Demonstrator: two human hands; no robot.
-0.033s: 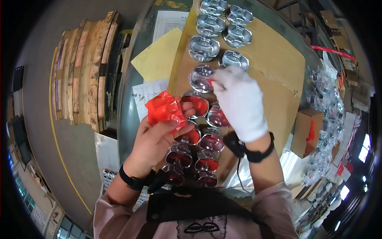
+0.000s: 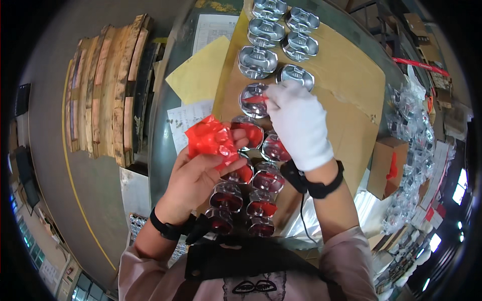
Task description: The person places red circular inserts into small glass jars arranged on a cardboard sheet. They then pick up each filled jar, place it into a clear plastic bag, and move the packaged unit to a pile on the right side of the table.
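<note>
My bare left hand [image 2: 193,175] grips a crinkled bundle of shiny red plastic film [image 2: 208,138] above the near pistons. In a white glove, my right hand [image 2: 298,123] pinches a small red plastic piece [image 2: 256,100] at the open side of a metal piston [image 2: 247,106] in the left row. My fingers hide part of that piece. Just nearer, another piston [image 2: 251,131] has red film inside, as do several pistons closer to me, among them a piston [image 2: 268,180] in the right row. The farther pistons, such as this silvery piston [image 2: 257,61], show bare metal inside.
The pistons stand in two rows on a cardboard sheet [image 2: 346,75] over a green table. Papers [image 2: 213,32] and a yellow sheet [image 2: 201,70] lie left. A small cardboard box [image 2: 387,168] and plastic-wrapped parts [image 2: 411,125] are at right. Wooden pallets [image 2: 105,90] stand on the floor.
My right hand has shifted slightly left and toward me, and more of the red piece shows over the piston. The red bundle in my left hand has moved slightly.
</note>
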